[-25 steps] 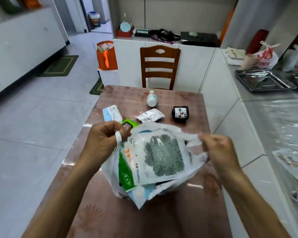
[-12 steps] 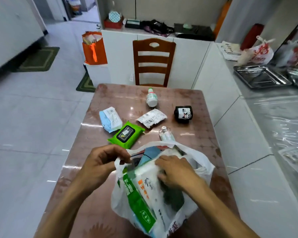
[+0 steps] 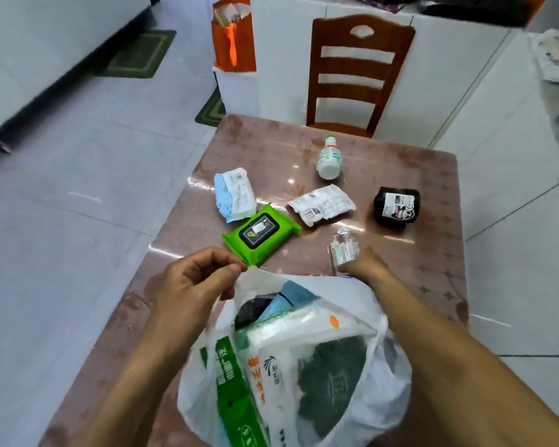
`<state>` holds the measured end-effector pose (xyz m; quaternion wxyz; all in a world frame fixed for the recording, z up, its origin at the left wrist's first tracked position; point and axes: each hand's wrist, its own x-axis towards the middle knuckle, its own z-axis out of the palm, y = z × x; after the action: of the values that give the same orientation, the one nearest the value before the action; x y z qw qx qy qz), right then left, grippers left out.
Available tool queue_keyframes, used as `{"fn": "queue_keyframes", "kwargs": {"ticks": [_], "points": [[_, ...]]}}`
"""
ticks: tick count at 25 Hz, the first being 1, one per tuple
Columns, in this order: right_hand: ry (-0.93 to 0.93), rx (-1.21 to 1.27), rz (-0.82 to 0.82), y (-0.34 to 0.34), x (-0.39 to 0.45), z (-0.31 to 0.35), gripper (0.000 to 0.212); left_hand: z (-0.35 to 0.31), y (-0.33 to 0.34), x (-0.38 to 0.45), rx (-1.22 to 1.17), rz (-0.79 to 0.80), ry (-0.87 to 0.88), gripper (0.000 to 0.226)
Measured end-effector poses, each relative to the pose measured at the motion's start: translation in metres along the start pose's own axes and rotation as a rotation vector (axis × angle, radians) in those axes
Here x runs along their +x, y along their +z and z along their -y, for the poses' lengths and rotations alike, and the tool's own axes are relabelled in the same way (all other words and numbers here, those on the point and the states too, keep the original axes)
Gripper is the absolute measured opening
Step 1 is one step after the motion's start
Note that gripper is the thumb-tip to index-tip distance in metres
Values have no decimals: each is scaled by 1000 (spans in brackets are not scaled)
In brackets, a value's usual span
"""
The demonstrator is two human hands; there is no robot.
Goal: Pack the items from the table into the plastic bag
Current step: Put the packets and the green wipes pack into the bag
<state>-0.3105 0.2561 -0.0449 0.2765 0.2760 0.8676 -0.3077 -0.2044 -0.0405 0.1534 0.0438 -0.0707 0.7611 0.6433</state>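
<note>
the left hand [image 3: 200, 279] pinches the rim of the plastic bag [image 3: 384, 382] at lower centre, keeping its mouth open for loading. the right hand [image 3: 363, 264] grasps the clear container [image 3: 342, 250] on the desk [image 3: 433, 253], centre frame, just behind the bag.

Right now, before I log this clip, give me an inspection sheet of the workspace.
Surface: table with a glossy brown patterned cover.
Job's things: white plastic bag at the near edge, already holding several packets. Still out: green wipes pack, blue-white packet, crumpled white sachet, white bottle lying down, black roll, clear container.
Clutter: nothing seen.
Grippers: left hand pinches the bag's rim; right hand closes on the clear container.
Cables: nothing seen.
Surroundings: wooden chair beyond the table, orange bag, tiled floor, green mats.
</note>
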Motion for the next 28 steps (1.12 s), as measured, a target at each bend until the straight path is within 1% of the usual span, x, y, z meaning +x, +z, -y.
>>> {"fn": "queue_keyframes", "kwargs": {"ticks": [1,2,3,4,6,7,8,9,11,13,14,16,17,18,20,21,22,23,24,27,28], "points": [[5,-7,39,10,18,-10,97,2,-1,-1,7,-46,0,15],[9,-3,54,15,28,-16,97,3,-2,-2,3,-75,-2,15],[13,23,57,12,21,-13,90,4,-1,-5,-1,-85,-9,15],[24,81,54,9,14,-11,78,3,0,-8,6,-79,-15,15],[102,277,50,3,-1,-8,52,1,1,-14,18,-58,-14,15],[138,405,49,2,-4,-8,46,0,1,-16,17,-50,-14,15],[152,531,54,0,-9,-8,45,1,-1,-18,14,-50,-18,16],[125,661,67,-5,-17,-5,46,1,-3,-20,9,-60,-21,16],[-25,870,46,-29,-45,11,46,1,-6,-21,-33,-89,-16,15],[-245,947,49,-56,-92,26,57,2,-9,-22,-108,-108,7,13],[-373,968,92,-66,-121,28,66,1,-12,-22,-141,-108,22,11],[-562,923,215,-72,-178,25,79,-2,-17,-20,-234,-115,36,12],[-589,836,285,-68,-205,21,80,-5,-20,-19,-302,-112,40,14],[-585,706,329,-60,-223,18,76,-8,-23,-18,-369,-102,47,15],[-566,376,318,-32,-243,20,55,-14,-31,-16,-440,-57,80,17],[-562,239,273,-18,-245,29,44,-16,-35,-15,-436,-28,102,18],[-566,142,225,-4,-243,42,38,-17,-39,-16,-417,-3,118,18],[-576,75,174,9,-240,55,39,-16,-42,-17,-395,17,125,19],[-586,39,109,20,-237,68,41,-16,-45,-19,-377,33,126,19],[-608,60,-164,46,-226,91,42,-17,-51,-24,-339,78,135,20],[-614,-10,-202,54,-222,92,42,-17,-52,-25,-319,89,145,19]]}}
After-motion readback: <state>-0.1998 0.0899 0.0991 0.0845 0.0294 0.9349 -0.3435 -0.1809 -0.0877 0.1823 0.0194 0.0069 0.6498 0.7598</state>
